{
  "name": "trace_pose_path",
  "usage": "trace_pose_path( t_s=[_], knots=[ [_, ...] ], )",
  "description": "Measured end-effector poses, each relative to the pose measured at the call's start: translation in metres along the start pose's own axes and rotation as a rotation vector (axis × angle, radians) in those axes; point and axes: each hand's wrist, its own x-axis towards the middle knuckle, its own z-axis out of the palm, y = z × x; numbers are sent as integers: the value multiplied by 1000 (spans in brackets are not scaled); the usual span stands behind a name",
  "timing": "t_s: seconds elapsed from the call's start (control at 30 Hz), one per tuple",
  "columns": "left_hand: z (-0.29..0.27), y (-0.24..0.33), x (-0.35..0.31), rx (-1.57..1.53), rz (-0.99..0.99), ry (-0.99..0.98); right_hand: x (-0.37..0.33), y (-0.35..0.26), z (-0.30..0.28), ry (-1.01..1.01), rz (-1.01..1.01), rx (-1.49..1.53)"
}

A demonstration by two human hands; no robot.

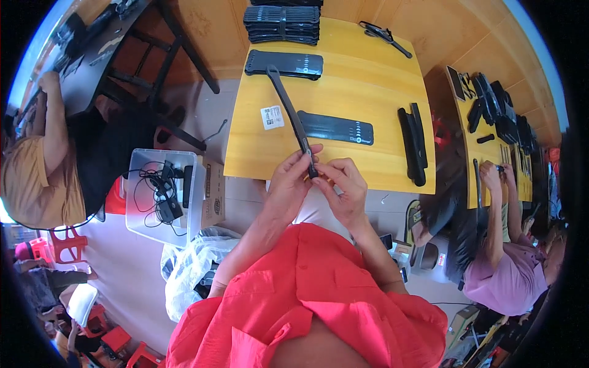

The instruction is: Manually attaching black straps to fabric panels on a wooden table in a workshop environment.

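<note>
A long, slim black bar (285,101) with a rounded far end slants up and left over the yellow table (257,144). My left hand (289,187) grips its near end between thumb and fingers. The fingers of my right hand (345,191) are pinched at the bar's near tip, and whether they hold some smaller part there is hidden. Partly behind the bar lies a flat black panel (337,128) with pale markings. A white printed label (272,117) lies to the left of the bar.
Black panels (282,26) are stacked at the table's back left, another panel pile (285,64) nearer. Black bars (412,144) lie at the right edge, a corded tool (386,38) far right. A plastic bin (162,196) of cables stands left. Co-workers sit either side.
</note>
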Motion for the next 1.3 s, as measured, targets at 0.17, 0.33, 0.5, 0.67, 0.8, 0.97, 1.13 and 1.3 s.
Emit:
trace_pose_path(
  t_s=[0.17, 0.33, 0.5, 0.67, 0.8, 0.97, 1.13, 1.3],
  knots=[
    [-8, 6, -8, 116, 0, -49, 4, -6, -2, -29, 49, 69],
    [-11, 2, -5, 135, 26, -21, 10, -12, -11, -55, 17, 76],
    [-7, -4, -6, 163, 81, 36, 10, -15, -16, -45, -65, -29],
    [-5, -9, -6, 196, 122, 74, 11, -17, -19, -58, -108, -69],
    [-2, -13, -6, 202, 158, 127, 11, -16, -20, -74, -139, -121],
    [0, -16, -6, 229, 191, 155, 9, -13, -23, -92, -146, -127],
    [4, -18, -8, 246, 223, 163, 8, -11, -24, -107, -149, -113],
    [4, -17, -6, 286, 260, 168, 7, -17, -17, -81, -134, -196]
  ],
)
